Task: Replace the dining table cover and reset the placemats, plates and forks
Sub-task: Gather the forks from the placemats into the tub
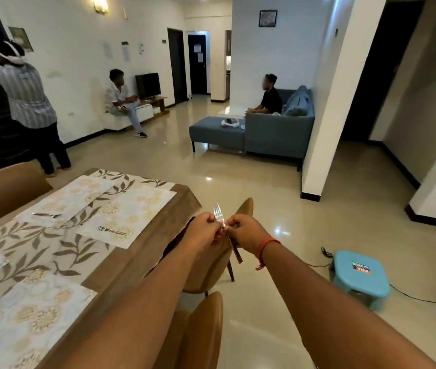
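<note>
My left hand (203,227) and my right hand (246,231) meet beyond the table's right edge, both curled round a bundle of metal forks (219,214) with the tines pointing up and a handle hanging below. The leaf-patterned table cover (36,249) lies on the table. Floral placemats sit on it: one far (67,199), one middle (129,215), one near (28,320). A fork (111,230) lies on the middle placemat and another fork (46,215) on the far one. No plates are in view.
Tan chairs stand at the right side (243,209), at the near edge (206,323) and at the left (6,187). A blue stool (360,275) with a cable sits on the floor to the right. One person stands at the left; two others sit farther off, one on a blue sofa (278,131).
</note>
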